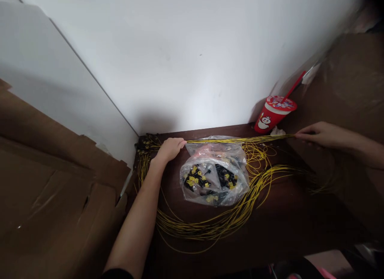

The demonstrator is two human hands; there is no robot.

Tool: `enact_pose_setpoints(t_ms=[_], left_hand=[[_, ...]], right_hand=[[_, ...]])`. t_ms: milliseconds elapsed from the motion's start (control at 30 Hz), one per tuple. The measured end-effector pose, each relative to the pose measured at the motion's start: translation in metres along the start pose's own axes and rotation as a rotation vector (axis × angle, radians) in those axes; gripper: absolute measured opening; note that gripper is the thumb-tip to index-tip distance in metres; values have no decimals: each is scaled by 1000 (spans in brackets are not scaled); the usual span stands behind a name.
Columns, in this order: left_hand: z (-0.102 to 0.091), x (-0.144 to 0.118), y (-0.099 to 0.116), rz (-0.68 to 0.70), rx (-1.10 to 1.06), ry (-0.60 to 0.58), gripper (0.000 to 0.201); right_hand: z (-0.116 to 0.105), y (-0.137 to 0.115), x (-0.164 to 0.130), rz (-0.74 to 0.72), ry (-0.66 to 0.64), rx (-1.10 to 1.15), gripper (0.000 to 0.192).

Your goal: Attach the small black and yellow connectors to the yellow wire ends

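Along the dark tabletop's (276,223) far edge, I hold the yellow wire bundle (225,141) across the clear bag's (213,179) far end, left hand (171,148) gripping near the far-left corner, right hand (319,134) pinching toward the far-right, where even tension should keep it straight.

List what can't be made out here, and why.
Head view throughout:
Left hand: grip on taut, thin yellow wires hidden by its own back.
Small black-and-yellow parts in the clear plastic bag: overlapping, too small to count.
Loose yellow wires: right ends lost in shadow.
Red tapered cup: contents hidden by its round printed lid.
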State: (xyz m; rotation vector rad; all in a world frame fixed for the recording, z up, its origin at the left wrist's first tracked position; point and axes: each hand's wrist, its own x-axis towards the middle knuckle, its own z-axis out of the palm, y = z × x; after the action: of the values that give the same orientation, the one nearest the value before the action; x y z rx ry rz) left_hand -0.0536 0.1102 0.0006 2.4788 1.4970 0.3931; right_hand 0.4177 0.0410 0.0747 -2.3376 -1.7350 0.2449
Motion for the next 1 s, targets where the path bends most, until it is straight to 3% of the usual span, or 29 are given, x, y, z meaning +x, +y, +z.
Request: enact_pose_setpoints(t_ms=[33,100,233,400,533,667,733,833,933,1000], left_hand=[[0,0,1,-9,8,-1,36],[1,0,2,-26,22,-3,36],[3,-1,3,-46,24,-1,33],[3,-1,1,-60,-44,2,21],[2,-1,1,8,21,10,22],[-1,-5,6,19,133,67,24],[-7,-9,11,22,150,113,40],[-22,-17,28,64,137,212,46],[-39,-32,61,169,-54,245,28],[-44,-47,90,301,-251,77,18]], right_hand=[[6,3,0,34,-162,30,28],[22,4,-2,70,-255,-1,21],[52,-2,-13,-67,-34,-356,24],[74,-4,-21,-129,-12,-440,33],[69,-10,-30,-203,29,-444,32],[52,-34,-63,-442,363,-287,33],[47,-51,-88,-706,305,-118,31],[49,-72,-125,-1018,40,-11,25],[62,-82,-153,-1078,-86,27,26],[73,-83,-166,-1108,-117,26,31]])
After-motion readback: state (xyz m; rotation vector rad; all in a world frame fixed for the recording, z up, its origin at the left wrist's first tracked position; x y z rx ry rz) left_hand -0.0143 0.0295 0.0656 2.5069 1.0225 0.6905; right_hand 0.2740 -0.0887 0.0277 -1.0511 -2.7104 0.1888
